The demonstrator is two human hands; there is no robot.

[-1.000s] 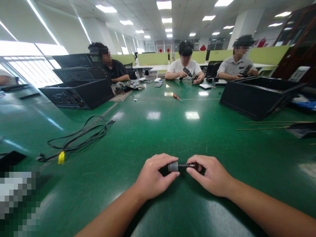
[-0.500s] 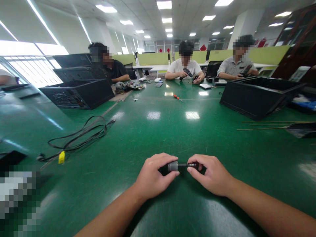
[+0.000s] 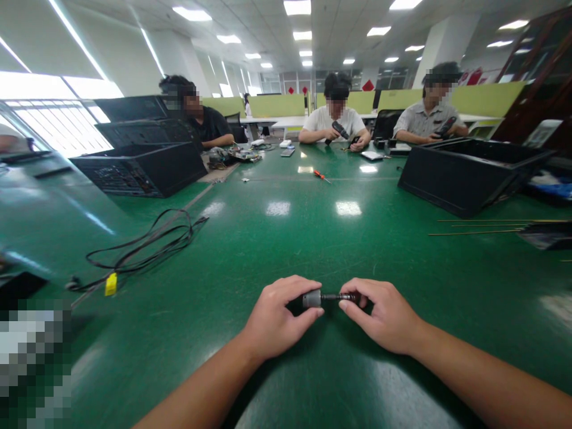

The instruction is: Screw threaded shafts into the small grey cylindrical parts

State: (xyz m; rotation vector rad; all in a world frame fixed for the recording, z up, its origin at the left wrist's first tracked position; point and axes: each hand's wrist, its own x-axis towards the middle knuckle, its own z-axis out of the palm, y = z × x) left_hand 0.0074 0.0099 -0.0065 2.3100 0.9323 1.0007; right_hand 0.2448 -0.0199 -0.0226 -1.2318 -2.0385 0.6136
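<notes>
Close in front of me, both hands hold one small tool lying level between them. At its left end is a grey cylinder (image 3: 313,298), gripped between the thumb and fingers of my left hand (image 3: 279,319). A thin dark shaft (image 3: 330,297) runs from the cylinder to the right. My right hand (image 3: 382,316) pinches the shaft's dark, reddish-brown far end (image 3: 348,297) with thumb and forefinger. Part of each end is hidden by the fingers, and I cannot tell the tool's exact kind. Both hands are low over the green table (image 3: 286,244).
Black cables (image 3: 147,250) with a yellow tag lie left. Black computer cases (image 3: 143,170) stand left and right (image 3: 465,179). An orange screwdriver (image 3: 320,175) lies farther back. Thin rods (image 3: 478,226) are at right. Three people sit across the table; two hold power-drill-like tools (image 3: 340,130).
</notes>
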